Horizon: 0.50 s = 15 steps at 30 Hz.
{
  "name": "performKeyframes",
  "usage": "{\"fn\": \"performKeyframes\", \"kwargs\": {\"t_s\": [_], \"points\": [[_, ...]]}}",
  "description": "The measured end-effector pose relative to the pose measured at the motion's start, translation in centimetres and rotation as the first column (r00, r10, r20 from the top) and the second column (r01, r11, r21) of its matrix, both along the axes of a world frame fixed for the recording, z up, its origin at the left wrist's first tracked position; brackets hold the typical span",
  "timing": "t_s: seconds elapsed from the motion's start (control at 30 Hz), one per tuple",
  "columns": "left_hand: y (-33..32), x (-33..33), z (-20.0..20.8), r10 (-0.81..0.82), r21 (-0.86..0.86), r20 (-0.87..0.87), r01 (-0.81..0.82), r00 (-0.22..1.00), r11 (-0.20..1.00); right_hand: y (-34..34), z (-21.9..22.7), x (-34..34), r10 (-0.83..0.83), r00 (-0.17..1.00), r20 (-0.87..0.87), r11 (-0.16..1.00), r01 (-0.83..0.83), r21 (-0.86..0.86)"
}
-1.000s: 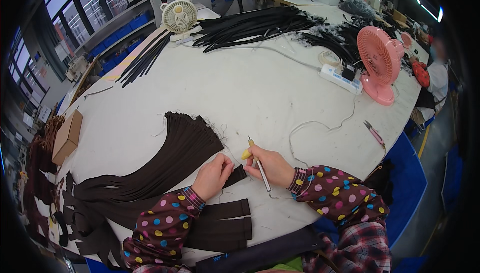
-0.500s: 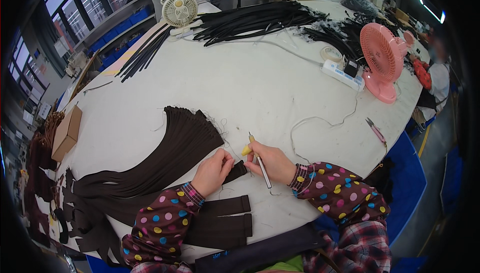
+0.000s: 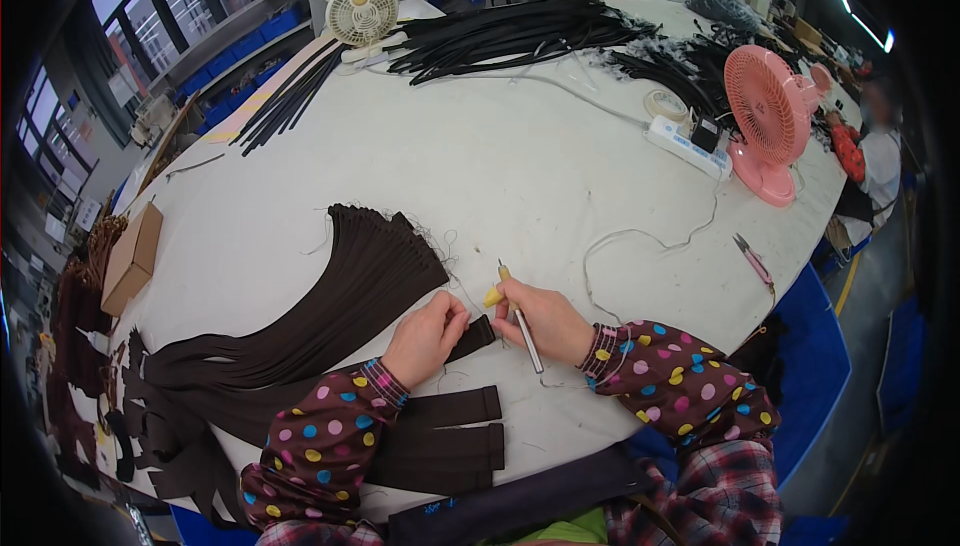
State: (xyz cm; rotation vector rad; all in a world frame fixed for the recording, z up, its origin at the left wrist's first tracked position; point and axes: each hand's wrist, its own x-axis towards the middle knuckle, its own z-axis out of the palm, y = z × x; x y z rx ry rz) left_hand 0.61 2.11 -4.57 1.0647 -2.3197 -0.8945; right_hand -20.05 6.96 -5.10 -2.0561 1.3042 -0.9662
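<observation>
My left hand [image 3: 428,339] is closed in a pinch above the end of a dark brown fabric strip [image 3: 472,338]. What its fingertips hold, if anything, is too small to make out. Close beside it, my right hand [image 3: 550,324] grips a slim pen-shaped tool [image 3: 530,344] with a silver shaft and a thin point facing away from me. Something yellow [image 3: 492,296] covers one of that hand's fingertips. Beyond my left hand lies a fanned bundle of dark brown strips [image 3: 360,276], with loose threads at its ends. More brown strips [image 3: 450,446] lie under and beside my left forearm.
A pair of pink-handled thread snips [image 3: 755,261] lies to the right. Farther back stand a pink fan [image 3: 765,111], a white power strip [image 3: 685,151] with its cable, and a cream fan [image 3: 361,14]. Black strips [image 3: 510,36] cover the far side. A cardboard box [image 3: 132,258] is at left.
The view has shifted very slightly. Both hands keep nearly the same pose and place, and the tool stays in my right hand.
</observation>
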Motion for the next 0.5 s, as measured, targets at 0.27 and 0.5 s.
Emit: {"fn": "performKeyframes", "kwargs": {"t_s": [0.27,0.5], "points": [[0.5,0.0,0.1,0.009,0.018,0.002,-0.009,1.0,1.0,0.2,-0.7,0.0,-0.024,0.999,0.023,1.0,0.024,-0.011],[-0.2,0.2,0.7,0.008,0.024,-0.036,-0.007,0.999,1.0,-0.1,1.7,0.2,-0.117,0.929,0.352,0.95,0.001,0.313]]}}
